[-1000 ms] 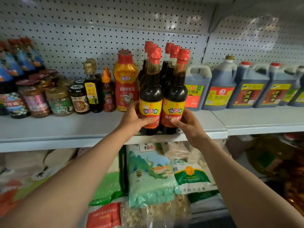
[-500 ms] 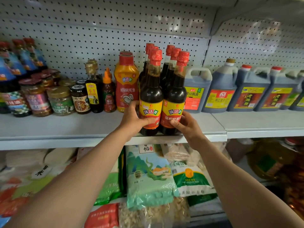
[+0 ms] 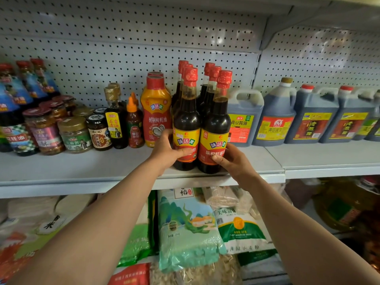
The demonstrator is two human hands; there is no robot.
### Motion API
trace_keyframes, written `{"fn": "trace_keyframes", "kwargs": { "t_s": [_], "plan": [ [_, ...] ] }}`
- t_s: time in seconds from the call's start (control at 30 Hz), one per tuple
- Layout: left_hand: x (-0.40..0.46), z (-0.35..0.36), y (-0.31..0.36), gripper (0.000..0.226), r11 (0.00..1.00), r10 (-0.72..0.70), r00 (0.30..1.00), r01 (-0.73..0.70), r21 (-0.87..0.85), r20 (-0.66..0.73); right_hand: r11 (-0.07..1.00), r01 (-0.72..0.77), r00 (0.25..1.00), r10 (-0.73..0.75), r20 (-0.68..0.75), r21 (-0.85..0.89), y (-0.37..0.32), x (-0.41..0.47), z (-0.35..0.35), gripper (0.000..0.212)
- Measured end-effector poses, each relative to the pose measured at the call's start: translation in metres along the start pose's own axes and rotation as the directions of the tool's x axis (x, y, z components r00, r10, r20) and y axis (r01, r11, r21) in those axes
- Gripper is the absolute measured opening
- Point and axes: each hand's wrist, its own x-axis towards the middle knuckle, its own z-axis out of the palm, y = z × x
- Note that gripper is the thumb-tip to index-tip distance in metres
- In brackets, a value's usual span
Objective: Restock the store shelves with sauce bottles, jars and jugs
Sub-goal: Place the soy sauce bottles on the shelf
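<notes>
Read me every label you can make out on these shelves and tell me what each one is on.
"味达美": front dark bottle held by the left hand
"味达美": front dark bottle held by the right hand
"味达美", "秘制鲜蚝油": orange squeeze bottle
"黄豆酱油": white-handled jug
"老陈醋": dark jug
"稻": rice bag
Jar labels and fine print: too small to read.

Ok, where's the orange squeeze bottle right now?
The orange squeeze bottle stands mid-shelf in the head view, between the small chili bottle and the dark soy bottles.

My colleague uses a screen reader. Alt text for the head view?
Two hands, left hand and right hand, each grip a dark red-capped sauce bottle, left bottle and right bottle, standing at the front of a grey metal shelf.
</notes>
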Motion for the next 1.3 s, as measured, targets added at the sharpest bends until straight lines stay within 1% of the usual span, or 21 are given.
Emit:
{"fn": "trace_keyframes", "kwargs": {
  "t_s": [0.13, 0.2, 0.23, 0.33, 0.37, 0.4, 0.47, 0.5, 0.6, 0.67, 0.83, 1.0, 1.07, 1.13, 1.3],
  "plan": [
    [0.001, -0.003, 0.005, 0.074, 0.997, -0.002, 1.0, 0.001, 0.074, 0.023, 1.0, -0.002, 1.0, 0.002, -0.001, -0.002, -0.001, 0.002, 0.0, 0.063],
    [0.001, -0.007, 0.012, 0.079, 0.987, 0.037, 0.999, -0.039, 0.159, 0.013, 1.0, -0.009, 1.0, 0.009, 0.008, 0.009, 0.0, 0.0, 0.001, 0.059],
    [0.001, -0.01, 0.019, 0.083, 0.985, 0.069, 0.998, -0.066, 0.162, -0.009, 1.0, -0.011, 1.0, 0.011, 0.011, 0.011, 0.001, -0.001, 0.002, 0.058],
    [0.008, -0.015, 0.052, 0.091, 0.987, 0.159, 0.985, -0.159, -0.005, -0.066, 1.0, -0.012, 1.0, 0.012, -0.001, 0.02, 0.005, -0.004, 0.003, 0.061],
    [0.012, -0.015, 0.063, 0.09, 0.984, 0.179, 0.982, -0.18, -0.01, -0.059, 1.0, -0.014, 1.0, 0.014, -0.012, 0.022, 0.006, -0.004, 0.003, 0.062],
    [0.015, -0.015, 0.072, 0.087, 0.983, 0.182, 0.983, -0.182, 0.022, -0.037, 1.0, -0.014, 1.0, 0.014, -0.026, 0.02, 0.007, -0.004, 0.004, 0.062],
    [0.023, -0.015, 0.082, 0.082, 0.984, 0.155, 0.988, -0.154, 0.09, 0.002, 1.0, -0.004, 0.999, 0.004, -0.053, 0.004, 0.009, -0.004, 0.005, 0.062],
    [0.028, -0.015, 0.083, 0.08, 0.986, 0.136, 0.991, -0.137, 0.097, 0.018, 1.0, 0.001, 0.998, -0.001, -0.06, -0.001, 0.009, -0.003, 0.005, 0.061],
    [0.037, -0.019, 0.087, 0.08, 0.994, 0.082, 0.995, -0.087, 0.069, 0.063, 1.0, 0.0, 0.999, -0.001, -0.042, -0.013, 0.01, 0.0, 0.004, 0.058],
    [0.041, -0.019, 0.089, 0.079, 0.994, 0.079, 0.994, -0.083, 0.066, 0.071, 1.0, 0.004, 1.0, -0.004, -0.029, -0.028, 0.011, 0.001, 0.003, 0.057],
    [0.046, -0.019, 0.09, 0.078, 0.992, 0.089, 0.994, -0.094, 0.085, 0.058, 0.998, 0.022, 0.999, -0.024, -0.039, -0.064, 0.011, 0.005, 0.002, 0.055],
    [0.049, -0.018, 0.089, 0.079, 0.993, 0.091, 0.996, -0.092, 0.069, 0.023, 0.997, 0.019, 0.999, -0.022, -0.043, -0.081, 0.009, 0.012, 0.002, 0.061],
    [0.051, -0.017, 0.087, 0.079, 0.994, 0.096, 0.995, -0.097, 0.058, 0.02, 0.994, 0.023, 0.999, -0.028, -0.046, -0.103, 0.008, 0.017, 0.001, 0.06],
    [0.053, -0.016, 0.087, 0.079, 0.993, 0.098, 0.995, -0.099, 0.068, 0.01, 0.992, 0.017, 0.999, -0.023, -0.047, -0.123, 0.008, 0.021, 0.001, 0.06],
    [0.061, -0.015, 0.087, 0.079, 0.989, 0.102, 0.995, -0.099, 0.107, -0.017, 0.986, 0.008, 0.999, -0.016, -0.048, -0.168, 0.008, 0.034, -0.002, 0.066]
  ]
}}
